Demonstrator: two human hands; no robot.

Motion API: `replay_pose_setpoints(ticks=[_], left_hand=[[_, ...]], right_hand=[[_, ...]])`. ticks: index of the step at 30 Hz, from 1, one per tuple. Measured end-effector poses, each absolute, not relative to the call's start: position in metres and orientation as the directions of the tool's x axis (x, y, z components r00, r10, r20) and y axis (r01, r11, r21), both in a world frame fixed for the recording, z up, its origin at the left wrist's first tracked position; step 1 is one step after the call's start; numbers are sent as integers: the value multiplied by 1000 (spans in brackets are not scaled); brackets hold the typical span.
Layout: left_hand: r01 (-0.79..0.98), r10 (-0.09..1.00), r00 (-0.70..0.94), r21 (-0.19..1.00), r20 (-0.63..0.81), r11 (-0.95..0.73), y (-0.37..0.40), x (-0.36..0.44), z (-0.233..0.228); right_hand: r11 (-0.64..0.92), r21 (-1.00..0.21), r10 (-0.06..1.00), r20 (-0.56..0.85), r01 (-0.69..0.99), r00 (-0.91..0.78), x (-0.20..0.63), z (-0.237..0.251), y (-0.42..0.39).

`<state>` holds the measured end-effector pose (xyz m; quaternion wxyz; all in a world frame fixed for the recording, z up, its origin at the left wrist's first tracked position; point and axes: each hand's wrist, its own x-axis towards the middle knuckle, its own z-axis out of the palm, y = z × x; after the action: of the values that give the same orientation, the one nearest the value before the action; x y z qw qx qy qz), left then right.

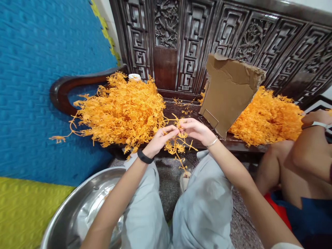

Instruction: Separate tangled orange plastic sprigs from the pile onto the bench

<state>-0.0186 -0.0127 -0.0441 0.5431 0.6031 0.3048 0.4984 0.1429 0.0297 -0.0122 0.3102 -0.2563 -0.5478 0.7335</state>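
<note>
Between my two hands hangs a branching orange plastic sprig, its thin stems dangling over the bench edge. My left hand, with a black band at the wrist, pinches it with fingertips closed. Touching fingertips with it, my right hand also grips the sprig, fingers curled; a thin bracelet circles that wrist. What exactly lies between the fingertips is hidden. Just left of my hands rises a big tangled heap of orange plastic sprigs. A few loose orange pieces lie on the dark wooden bench behind my hands.
A bent cardboard sheet stands on the bench, with a wire frame at its foot. Behind it is another orange heap, beside a seated person. A metal basin stands by my left leg. Carved wooden panels back the bench.
</note>
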Motion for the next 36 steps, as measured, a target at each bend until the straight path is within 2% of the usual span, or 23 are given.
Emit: replay_pose_setpoints(ticks=[4,9,12,16,18,20,22,24,26,29,32,36], left_hand=[[-373,910,304,914,283,-160,-12,-21,-45],[-547,942,220,832,253,-96,-6,-22,-47],[-600,961,177,797,215,-68,-1,-22,-48],[-598,941,201,795,272,-101,2,-22,-49],[-593,924,205,792,324,-146,1,-23,-48],[-653,896,181,731,404,-198,-4,-26,-46],[-748,853,142,619,502,-239,-10,-29,-43],[-754,823,165,608,543,-249,-15,-32,-40],[-728,861,200,659,468,-189,-15,-34,-39],[-677,946,178,732,270,-81,-10,-35,-42],[-604,971,159,795,176,-45,-4,-35,-46],[-549,970,201,836,139,-6,-3,-30,-46]], right_hand=[[-288,-907,728,1,-307,-685,131,-12,21],[-321,-832,837,-26,-452,-546,114,-15,12],[-306,-796,877,-23,-523,-480,106,-15,7],[-289,-784,879,10,-549,-477,99,-15,-4],[-237,-802,874,71,-548,-481,99,-14,-5],[-137,-804,882,166,-578,-440,105,-10,0],[-7,-762,908,267,-648,-323,118,-4,14],[141,-707,921,350,-693,-170,135,2,35],[249,-716,914,395,-652,-86,154,5,58],[236,-812,937,335,-534,-96,176,-2,87],[160,-924,972,208,-348,-107,188,-20,108],[-82,-995,996,-80,-52,-29,202,-45,127]])
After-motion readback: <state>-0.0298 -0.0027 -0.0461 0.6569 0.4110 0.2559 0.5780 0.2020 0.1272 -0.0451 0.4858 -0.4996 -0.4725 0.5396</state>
